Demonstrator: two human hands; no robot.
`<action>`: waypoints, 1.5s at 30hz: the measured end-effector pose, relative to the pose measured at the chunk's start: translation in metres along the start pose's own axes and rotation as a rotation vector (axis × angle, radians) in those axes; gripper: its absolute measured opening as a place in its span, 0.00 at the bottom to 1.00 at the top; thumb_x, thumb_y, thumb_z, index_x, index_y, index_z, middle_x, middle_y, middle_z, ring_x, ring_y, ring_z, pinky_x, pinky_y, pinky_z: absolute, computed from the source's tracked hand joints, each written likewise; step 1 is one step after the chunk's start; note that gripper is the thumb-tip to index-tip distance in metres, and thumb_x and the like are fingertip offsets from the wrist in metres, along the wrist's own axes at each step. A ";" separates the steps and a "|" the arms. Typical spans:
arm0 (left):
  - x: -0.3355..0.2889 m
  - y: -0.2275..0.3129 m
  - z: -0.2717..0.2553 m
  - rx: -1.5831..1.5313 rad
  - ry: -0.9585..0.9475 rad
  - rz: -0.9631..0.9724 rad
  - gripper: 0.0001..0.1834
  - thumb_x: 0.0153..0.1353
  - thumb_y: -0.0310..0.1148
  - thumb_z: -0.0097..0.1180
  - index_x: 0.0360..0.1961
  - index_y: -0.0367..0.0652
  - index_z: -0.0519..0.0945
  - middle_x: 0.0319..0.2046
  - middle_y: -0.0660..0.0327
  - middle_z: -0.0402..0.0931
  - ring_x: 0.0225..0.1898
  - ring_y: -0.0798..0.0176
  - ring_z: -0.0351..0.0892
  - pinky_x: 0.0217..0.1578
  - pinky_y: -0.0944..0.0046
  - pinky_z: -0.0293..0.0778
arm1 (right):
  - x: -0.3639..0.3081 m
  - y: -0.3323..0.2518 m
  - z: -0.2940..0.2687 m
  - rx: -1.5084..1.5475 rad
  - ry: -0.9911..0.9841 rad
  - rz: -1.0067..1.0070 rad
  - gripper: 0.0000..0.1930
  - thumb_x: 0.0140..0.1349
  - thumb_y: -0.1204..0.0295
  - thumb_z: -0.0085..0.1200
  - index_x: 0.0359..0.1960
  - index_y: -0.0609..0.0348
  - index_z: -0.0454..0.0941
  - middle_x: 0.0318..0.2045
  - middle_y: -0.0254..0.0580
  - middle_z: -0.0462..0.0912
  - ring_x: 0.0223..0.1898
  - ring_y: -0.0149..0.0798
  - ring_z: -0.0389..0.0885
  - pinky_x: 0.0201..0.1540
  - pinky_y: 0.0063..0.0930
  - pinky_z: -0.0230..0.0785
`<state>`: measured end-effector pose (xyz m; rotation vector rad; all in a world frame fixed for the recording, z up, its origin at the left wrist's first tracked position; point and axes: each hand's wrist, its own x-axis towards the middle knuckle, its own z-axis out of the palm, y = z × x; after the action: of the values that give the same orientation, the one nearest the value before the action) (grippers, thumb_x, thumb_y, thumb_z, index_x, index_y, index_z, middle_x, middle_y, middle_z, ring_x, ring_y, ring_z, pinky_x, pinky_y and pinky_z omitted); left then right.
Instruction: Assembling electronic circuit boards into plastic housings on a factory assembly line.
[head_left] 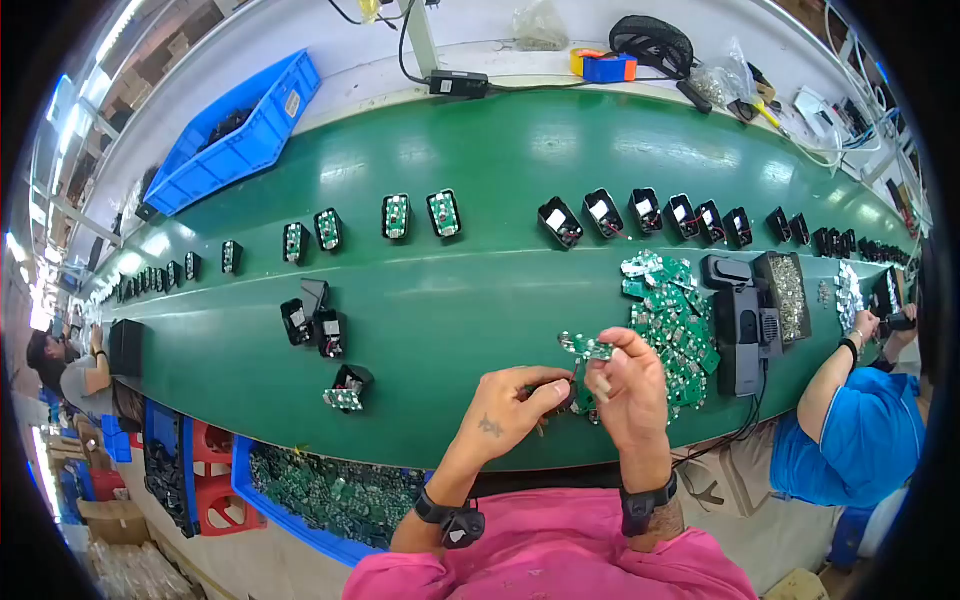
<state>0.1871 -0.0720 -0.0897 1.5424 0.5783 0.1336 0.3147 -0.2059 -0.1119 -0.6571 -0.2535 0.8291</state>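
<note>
Above the near edge of the green bench (pixel 480 330), my right hand (pixel 637 392) pinches a small green circuit board (pixel 586 346) between thumb and fingers. My left hand (pixel 513 408), just left of it, is closed around a small black plastic case (pixel 562 398), mostly covered by the fingers. A thin red wire shows between case and board. Loose green boards lie in a heap (pixel 680 335) right of my right hand. To the left stand a few black cases (pixel 331 334), one with a board (pixel 344 399) leaning out of it.
Black cases, some with boards (pixel 397 216), some with red wires (pixel 604 213), line the bench's far half. A dark device (pixel 740 345) stands right of the heap. A blue bin (pixel 262 148) sits back left; a blue crate (pixel 290 527) is below. A co-worker (pixel 850 435) sits right.
</note>
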 end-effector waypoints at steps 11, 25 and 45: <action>-0.001 -0.010 -0.002 0.031 0.104 0.014 0.17 0.65 0.35 0.58 0.48 0.34 0.84 0.30 0.59 0.82 0.26 0.69 0.81 0.28 0.69 0.79 | -0.013 0.007 0.003 -0.048 0.012 0.097 0.15 0.67 0.78 0.55 0.54 0.70 0.73 0.33 0.43 0.82 0.26 0.30 0.76 0.27 0.22 0.67; 0.001 -0.023 -0.003 -0.268 0.068 0.150 0.45 0.50 0.23 0.72 0.69 0.39 0.62 0.53 0.52 0.71 0.39 0.68 0.82 0.35 0.71 0.81 | -0.014 0.003 0.008 -0.502 0.010 0.228 0.15 0.65 0.78 0.56 0.52 0.67 0.74 0.29 0.33 0.77 0.26 0.23 0.72 0.28 0.18 0.63; -0.007 -0.023 0.011 -0.475 0.035 0.061 0.30 0.63 0.24 0.61 0.66 0.39 0.67 0.47 0.57 0.78 0.41 0.69 0.81 0.28 0.74 0.76 | -0.003 0.010 0.018 -1.115 -0.137 -0.246 0.08 0.57 0.76 0.62 0.39 0.55 0.87 0.54 0.42 0.75 0.52 0.39 0.72 0.51 0.32 0.69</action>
<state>0.1796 -0.0857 -0.1104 1.0976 0.4845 0.3209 0.2986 -0.1947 -0.1044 -1.5676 -0.9331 0.4372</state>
